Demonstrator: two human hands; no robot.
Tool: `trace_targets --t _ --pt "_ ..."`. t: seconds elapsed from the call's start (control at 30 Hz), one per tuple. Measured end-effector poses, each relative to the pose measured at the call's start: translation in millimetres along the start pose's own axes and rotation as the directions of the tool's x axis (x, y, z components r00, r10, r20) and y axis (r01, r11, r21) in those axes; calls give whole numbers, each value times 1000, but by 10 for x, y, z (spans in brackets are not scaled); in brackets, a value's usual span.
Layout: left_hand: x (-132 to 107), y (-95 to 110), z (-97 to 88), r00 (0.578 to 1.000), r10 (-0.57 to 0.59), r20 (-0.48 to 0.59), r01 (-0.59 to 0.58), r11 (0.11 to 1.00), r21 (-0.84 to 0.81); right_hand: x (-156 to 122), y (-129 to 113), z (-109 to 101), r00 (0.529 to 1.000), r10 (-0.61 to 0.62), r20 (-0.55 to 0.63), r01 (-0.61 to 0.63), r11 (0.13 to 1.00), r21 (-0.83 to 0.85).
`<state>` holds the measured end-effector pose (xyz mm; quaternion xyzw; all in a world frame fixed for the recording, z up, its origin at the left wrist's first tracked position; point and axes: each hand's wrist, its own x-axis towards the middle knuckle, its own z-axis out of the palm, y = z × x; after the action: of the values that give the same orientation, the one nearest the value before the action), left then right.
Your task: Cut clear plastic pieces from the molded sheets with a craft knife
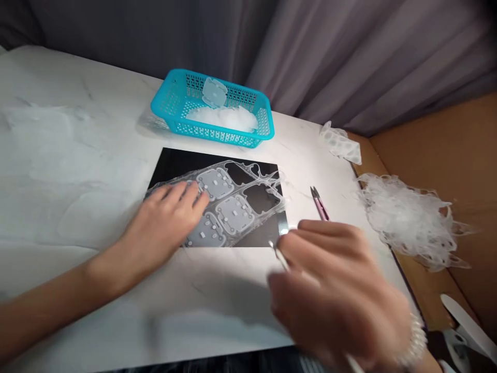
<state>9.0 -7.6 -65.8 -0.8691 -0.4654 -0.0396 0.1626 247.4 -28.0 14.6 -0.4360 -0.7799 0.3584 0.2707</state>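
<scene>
My left hand point(166, 225) lies flat with fingers spread on a translucent rubber sheet point(229, 207) of square moulded pads. The sheet rests on a black mat point(174, 163) on the white table point(70, 155). My right hand point(337, 290) hovers blurred near the mat's right front corner, fingers closed round a thin white stick-like tool point(278, 257) whose tip points toward the sheet. Small pink snips point(320, 203) lie on the table just beyond my right hand.
A turquoise plastic basket point(174, 106) with several clear pads stands behind the mat. A heap of translucent trimmings point(407, 220) lies at the right on brown cardboard point(458, 155). A smaller scrap point(341, 142) sits near the curtain. A white clip point(466, 321) shows at bottom right.
</scene>
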Motion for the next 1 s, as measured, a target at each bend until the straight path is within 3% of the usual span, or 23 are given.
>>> trace_targets --t 0.07,0.1,0.2,0.27,0.37,0.5,0.6,0.67,0.73,0.9,1.0 --pt "-69 68 33 990 96 -106 -101 994 -33 128 160 40 996 -72 52 76 993 -85" --pt "-112 112 60 980 141 -142 -149 988 -48 165 261 88 998 -57 20 59 994 -87" --pt "-234 240 163 961 205 -184 -224 971 -85 206 572 306 973 165 -160 -148 982 117" --pt "-292 291 226 964 201 -177 -220 970 -101 226 742 456 946 274 -174 -223 938 266" --pt "-339 303 281 970 188 -155 -209 969 -134 314 953 553 921 338 -197 -239 885 400" --pt "-360 278 306 974 183 -133 -206 962 -180 514 1266 346 824 336 -456 -203 927 315" --pt "-370 273 304 974 182 -135 -208 956 -207 589 1412 105 741 357 -569 -200 926 322" --pt "-369 269 285 975 190 -115 -212 951 -226 561 1364 33 719 381 -582 -178 910 375" --pt "-360 259 256 976 199 -87 -215 945 -245 479 1188 88 727 393 -563 -180 901 396" --pt "-349 242 215 975 208 -75 -220 940 -261 197 615 592 826 434 -360 -313 884 347" --pt "-382 271 219 976 200 -79 -214 945 -249 107 468 798 864 425 -270 -357 895 266"
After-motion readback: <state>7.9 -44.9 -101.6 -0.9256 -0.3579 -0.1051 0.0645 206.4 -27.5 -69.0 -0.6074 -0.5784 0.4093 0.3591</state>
